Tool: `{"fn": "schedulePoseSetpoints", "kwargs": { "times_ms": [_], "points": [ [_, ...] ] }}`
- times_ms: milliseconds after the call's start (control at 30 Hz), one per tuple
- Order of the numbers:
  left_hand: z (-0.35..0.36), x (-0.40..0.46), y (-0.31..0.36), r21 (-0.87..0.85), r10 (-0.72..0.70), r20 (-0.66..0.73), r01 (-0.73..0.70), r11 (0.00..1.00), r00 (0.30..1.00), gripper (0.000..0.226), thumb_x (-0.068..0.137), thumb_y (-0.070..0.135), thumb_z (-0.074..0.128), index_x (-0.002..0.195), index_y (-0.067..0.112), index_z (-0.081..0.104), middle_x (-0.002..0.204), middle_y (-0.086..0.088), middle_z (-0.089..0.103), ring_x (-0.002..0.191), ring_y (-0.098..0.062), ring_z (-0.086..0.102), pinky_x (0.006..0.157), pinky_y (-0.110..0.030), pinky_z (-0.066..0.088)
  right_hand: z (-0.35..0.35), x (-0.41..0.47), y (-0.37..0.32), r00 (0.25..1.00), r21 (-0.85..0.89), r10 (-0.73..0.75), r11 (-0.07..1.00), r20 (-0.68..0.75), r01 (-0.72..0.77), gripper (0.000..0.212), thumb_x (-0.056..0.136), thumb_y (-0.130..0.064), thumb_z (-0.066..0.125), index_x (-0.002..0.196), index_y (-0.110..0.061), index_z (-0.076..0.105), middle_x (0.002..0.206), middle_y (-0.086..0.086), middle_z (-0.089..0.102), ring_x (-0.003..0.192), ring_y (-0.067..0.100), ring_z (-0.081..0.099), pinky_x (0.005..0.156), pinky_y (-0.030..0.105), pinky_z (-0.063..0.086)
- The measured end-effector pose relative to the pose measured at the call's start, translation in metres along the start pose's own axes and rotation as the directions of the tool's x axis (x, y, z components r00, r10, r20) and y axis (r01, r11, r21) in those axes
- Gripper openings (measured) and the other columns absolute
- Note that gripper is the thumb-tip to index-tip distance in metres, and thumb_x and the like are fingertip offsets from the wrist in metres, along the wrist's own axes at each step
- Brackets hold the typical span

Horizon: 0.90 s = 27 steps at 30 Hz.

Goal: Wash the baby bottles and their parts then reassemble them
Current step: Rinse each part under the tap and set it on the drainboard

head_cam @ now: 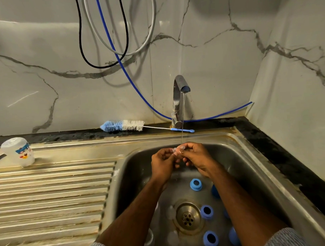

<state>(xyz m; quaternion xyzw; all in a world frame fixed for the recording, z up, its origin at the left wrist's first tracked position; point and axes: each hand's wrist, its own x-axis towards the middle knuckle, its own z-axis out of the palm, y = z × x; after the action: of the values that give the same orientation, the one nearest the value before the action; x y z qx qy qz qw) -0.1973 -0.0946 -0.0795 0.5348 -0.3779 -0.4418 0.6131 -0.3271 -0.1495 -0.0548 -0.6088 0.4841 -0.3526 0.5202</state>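
Over the steel sink (238, 157), my left hand (163, 164) and my right hand (195, 156) pinch a small clear teat (177, 149) between their fingertips, right under the thin water stream from the tap (179, 96). Several blue bottle collars lie on the sink floor: one (196, 184) behind the drain (188, 216), one (207, 212) beside it, one (211, 239) in front. Clear teats (171, 211) lie left of the drain. A clear bottle (19, 151) stands upside down at the far left of the draining board.
A bottle brush (124, 125) with blue and white bristles lies on the black counter behind the sink. The ribbed draining board (53, 196) fills the left. Blue, black and grey hoses (118, 50) hang on the marble wall.
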Motion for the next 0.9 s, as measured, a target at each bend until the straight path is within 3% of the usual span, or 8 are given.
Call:
{"fn": "schedulePoseSetpoints", "kwargs": {
  "times_ms": [133,233,400,467,633,700,800,900],
  "points": [
    [-0.001,0.001,0.001,0.019,-0.01,-0.001,0.01,1.0,1.0,0.009,0.097,0.009,0.064,0.103,0.006,0.069,0.079,-0.011,0.073,0.067,-0.016,0.067,0.063,-0.027,0.057,0.013,-0.001,0.002,0.999,0.065,-0.035,0.997,-0.037,0.037,0.017,0.093,-0.028,0.07,0.099,-0.012,0.07,0.083,0.003,0.075,0.077,0.017,0.071,0.059,0.027,0.058],
    [0.001,0.0,0.002,0.003,-0.026,0.008,0.026,1.0,1.0,0.01,0.098,0.009,0.063,0.102,0.005,0.07,0.078,-0.013,0.071,0.068,-0.019,0.063,0.066,-0.032,0.057,0.018,0.003,0.006,0.995,0.012,-0.04,0.999,-0.089,0.041,0.024,0.097,-0.036,0.064,0.095,-0.013,0.07,0.078,0.004,0.072,0.08,0.022,0.07,0.076,0.039,0.061],
    [0.001,-0.001,0.006,-0.131,-0.139,-0.002,0.138,0.982,0.99,0.016,0.101,0.004,0.055,0.104,-0.002,0.069,0.095,-0.021,0.073,0.079,-0.023,0.067,0.079,-0.038,0.059,0.01,0.01,0.01,0.999,0.07,0.044,0.996,0.016,-0.045,0.031,0.106,-0.033,0.047,0.104,-0.01,0.068,0.065,-0.003,0.058,0.055,0.006,0.05,0.05,0.02,0.044],
    [-0.001,0.0,0.006,-0.15,-0.179,-0.005,0.176,0.973,0.984,0.02,0.102,0.002,0.051,0.108,-0.006,0.068,0.1,-0.026,0.072,0.084,-0.027,0.067,0.086,-0.043,0.058,0.008,0.01,0.011,0.997,0.116,0.028,0.993,0.071,-0.036,0.028,0.107,-0.026,0.045,0.109,-0.01,0.068,0.067,-0.002,0.06,0.053,0.005,0.051,0.048,0.018,0.043],
    [-0.001,0.0,0.004,-0.063,-0.151,0.001,0.151,0.987,0.989,0.016,0.1,0.002,0.055,0.104,-0.007,0.069,0.079,-0.013,0.067,0.062,-0.011,0.06,0.063,-0.027,0.055,0.015,0.01,0.017,0.982,-0.158,-0.189,0.97,-0.017,0.184,0.01,0.099,-0.022,0.062,0.105,-0.026,0.07,0.096,-0.007,0.073,0.09,0.007,0.069,0.079,0.021,0.057],
    [-0.001,0.001,0.003,-0.05,-0.15,-0.001,0.15,0.987,0.989,0.016,0.1,0.003,0.056,0.105,-0.007,0.068,0.077,-0.012,0.067,0.062,-0.012,0.06,0.064,-0.029,0.055,0.022,0.01,0.018,0.975,-0.248,-0.192,0.956,-0.114,0.159,0.011,0.101,-0.03,0.057,0.1,-0.026,0.067,0.092,-0.008,0.069,0.087,0.005,0.066,0.073,0.016,0.052],
    [0.002,-0.001,0.002,-0.027,-0.135,0.012,0.135,0.99,0.991,0.015,0.099,0.002,0.057,0.104,-0.007,0.068,0.077,-0.014,0.067,0.062,-0.013,0.061,0.064,-0.03,0.056,0.03,0.012,0.017,0.968,-0.304,-0.142,0.95,-0.209,0.073,0.031,0.106,-0.042,0.04,0.099,-0.024,0.064,0.083,-0.008,0.062,0.077,0.0,0.059,0.056,0.009,0.041],
    [0.005,-0.002,0.003,-0.001,-0.109,-0.003,0.109,0.994,0.994,0.013,0.099,0.004,0.059,0.103,-0.002,0.069,0.082,-0.014,0.07,0.065,-0.016,0.065,0.067,-0.032,0.058,0.028,0.014,0.013,0.967,-0.371,-0.08,0.928,-0.242,-0.016,0.041,0.107,-0.047,0.034,0.097,-0.021,0.065,0.079,-0.005,0.062,0.078,0.008,0.062,0.063,0.02,0.042]
  ]
}}
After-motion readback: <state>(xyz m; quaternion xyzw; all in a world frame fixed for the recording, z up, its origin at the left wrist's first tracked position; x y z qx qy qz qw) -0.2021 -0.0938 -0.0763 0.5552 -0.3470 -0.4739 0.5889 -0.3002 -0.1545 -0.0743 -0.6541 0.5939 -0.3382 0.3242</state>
